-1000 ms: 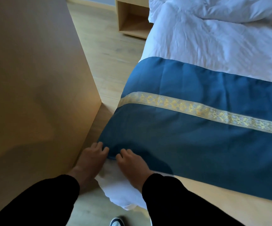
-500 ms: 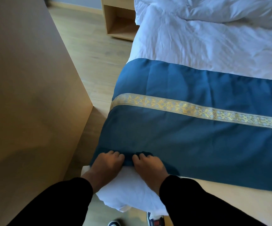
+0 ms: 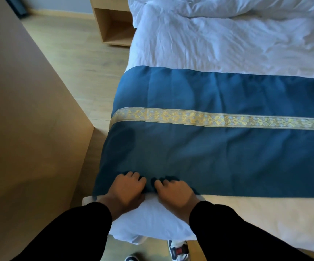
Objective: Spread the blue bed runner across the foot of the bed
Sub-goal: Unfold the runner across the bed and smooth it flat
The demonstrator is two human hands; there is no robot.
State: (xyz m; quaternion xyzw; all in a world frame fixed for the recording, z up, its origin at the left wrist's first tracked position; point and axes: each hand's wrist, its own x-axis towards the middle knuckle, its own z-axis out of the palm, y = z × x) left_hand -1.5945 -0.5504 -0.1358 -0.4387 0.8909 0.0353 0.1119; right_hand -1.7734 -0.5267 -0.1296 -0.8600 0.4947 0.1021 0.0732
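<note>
The blue bed runner [image 3: 218, 147], with a gold patterned band along its middle, lies flat across the foot of the bed [image 3: 227, 49] over white bedding. My left hand [image 3: 128, 189] and my right hand [image 3: 175, 191] sit side by side at the runner's near edge by the bed's left corner. Both have their fingers curled into the blue cloth, pinching its hem. A white sheet corner [image 3: 152, 223] hangs below my wrists. Black sleeves cover both forearms.
A tall wooden panel [image 3: 30, 129] stands close on the left, leaving a narrow strip of wooden floor [image 3: 77, 59] beside the bed. A wooden nightstand [image 3: 112, 25] is at the back. The beige bed base [image 3: 265, 219] runs along the foot. My shoes [image 3: 176, 249] show below.
The view has shifted right along the bed foot. Both hands slid slightly right along the runner's near edge and their fingers curled tighter into the cloth.
</note>
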